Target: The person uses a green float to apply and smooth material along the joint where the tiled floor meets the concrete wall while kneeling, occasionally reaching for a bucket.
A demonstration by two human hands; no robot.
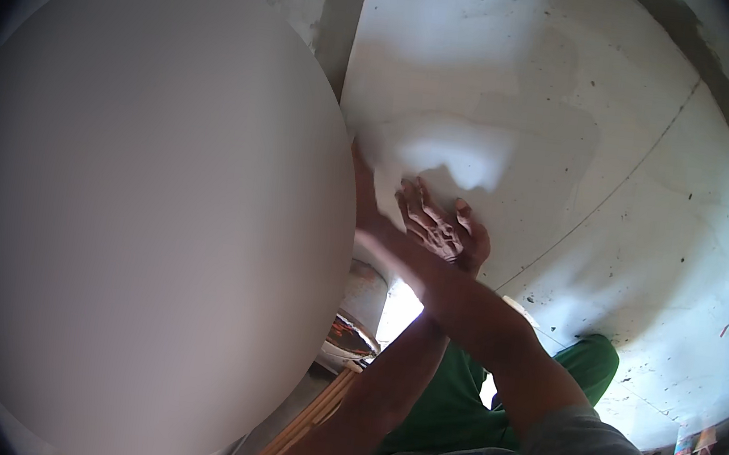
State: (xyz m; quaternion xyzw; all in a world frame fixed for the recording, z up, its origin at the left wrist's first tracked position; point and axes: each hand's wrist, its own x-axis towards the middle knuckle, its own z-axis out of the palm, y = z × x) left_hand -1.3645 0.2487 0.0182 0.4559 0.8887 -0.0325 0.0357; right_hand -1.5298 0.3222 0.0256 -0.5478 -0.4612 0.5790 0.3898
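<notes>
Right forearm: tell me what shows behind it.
The left forearm lies behind the right forearm; beyond it, the left hand shows against a pale surface. The left arm's stretch at the crossing is covered; contact there cannot be told.

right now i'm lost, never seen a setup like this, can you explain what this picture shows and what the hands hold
There is no machine here: a person works bare-handed, and a wide camera on their head looks down, which bends straight edges. The arms cross, so the left hand appears right of the right hand. The left has its fingers spread over a pale surface marked with dark specks and a thin line; I see nothing in it. The right is blurred and partly covered by a grey oval, so its grip can't be told. Below are green trousers, a bucket and wooden strips.
</notes>
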